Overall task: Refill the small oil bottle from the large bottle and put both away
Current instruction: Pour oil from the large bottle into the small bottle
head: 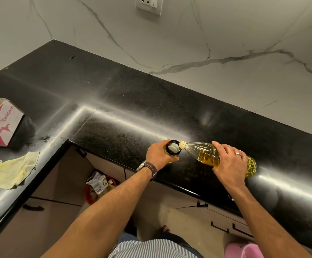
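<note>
Two bottles meet mouth to mouth near the front edge of the black countertop (151, 94), and the way each is held serves the pour. The left hand (158, 155) wraps its fingers and thumb around the small oil bottle (173, 147), which stands upright on the stone with its dark open rim facing up; that grip appears meant to brace it so it neither slides nor tips when the other neck leans against it. The right hand (229, 162), a ring on one finger, curls over the body of the large bottle (207, 154), holding it tilted almost flat with its base off to the right and its uncapped neck resting at, or just over, the small rim. Yellow oil pools along the lower side of the large bottle toward the neck, which suggests pouring is under way, though no stream is visible and the level in the small bottle is hidden by the hand and the dark collar. Gripping the large bottle at mid-body probably gives finer control of the tilt. I see no cap for either bottle. Well apart to the left lie a pink-and-white tissue box (0, 123) and a crumpled yellow cloth (11, 172), handy for drips. Refilling seems to be the current step; capping and putting both away remain.
</note>
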Motion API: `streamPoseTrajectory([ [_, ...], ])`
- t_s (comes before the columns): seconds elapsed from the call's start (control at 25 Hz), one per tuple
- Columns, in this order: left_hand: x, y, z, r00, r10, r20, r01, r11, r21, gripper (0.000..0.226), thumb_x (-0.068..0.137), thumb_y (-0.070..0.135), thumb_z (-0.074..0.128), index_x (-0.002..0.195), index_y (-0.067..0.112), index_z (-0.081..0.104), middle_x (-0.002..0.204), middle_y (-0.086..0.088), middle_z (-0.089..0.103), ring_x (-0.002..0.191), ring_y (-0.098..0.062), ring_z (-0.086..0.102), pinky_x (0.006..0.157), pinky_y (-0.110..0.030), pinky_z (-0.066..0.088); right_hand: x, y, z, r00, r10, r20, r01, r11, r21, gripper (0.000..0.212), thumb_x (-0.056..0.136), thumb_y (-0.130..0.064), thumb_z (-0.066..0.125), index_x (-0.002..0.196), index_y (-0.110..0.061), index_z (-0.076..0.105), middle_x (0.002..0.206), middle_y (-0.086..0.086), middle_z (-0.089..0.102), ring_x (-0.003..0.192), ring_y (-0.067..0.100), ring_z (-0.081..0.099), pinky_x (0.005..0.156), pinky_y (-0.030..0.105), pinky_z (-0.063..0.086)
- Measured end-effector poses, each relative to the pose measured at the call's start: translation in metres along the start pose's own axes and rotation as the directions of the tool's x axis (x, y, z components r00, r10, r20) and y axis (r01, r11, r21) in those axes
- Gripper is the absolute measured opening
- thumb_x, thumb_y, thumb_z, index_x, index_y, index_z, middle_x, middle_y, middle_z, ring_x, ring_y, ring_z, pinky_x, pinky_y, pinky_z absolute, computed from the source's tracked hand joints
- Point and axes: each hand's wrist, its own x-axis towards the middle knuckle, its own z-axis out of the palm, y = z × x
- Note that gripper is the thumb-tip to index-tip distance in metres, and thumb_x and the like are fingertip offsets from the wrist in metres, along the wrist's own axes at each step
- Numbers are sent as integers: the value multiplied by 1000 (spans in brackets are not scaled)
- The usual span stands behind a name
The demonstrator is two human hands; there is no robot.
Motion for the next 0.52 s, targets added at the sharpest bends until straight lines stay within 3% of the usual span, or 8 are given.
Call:
streamPoseTrajectory([
  [0.52, -3, 7, -4, 1000, 7, -1, -7, 1000, 22, 67, 65, 41, 97, 125, 27, 71, 116, 5, 78, 109, -13, 71, 102, -36, 56, 4, 3, -3, 999, -38, -36, 37, 999, -27, 96, 61, -15, 100, 146, -24, 58, 130, 11, 69, 123, 37, 63, 109, 61, 44],
])
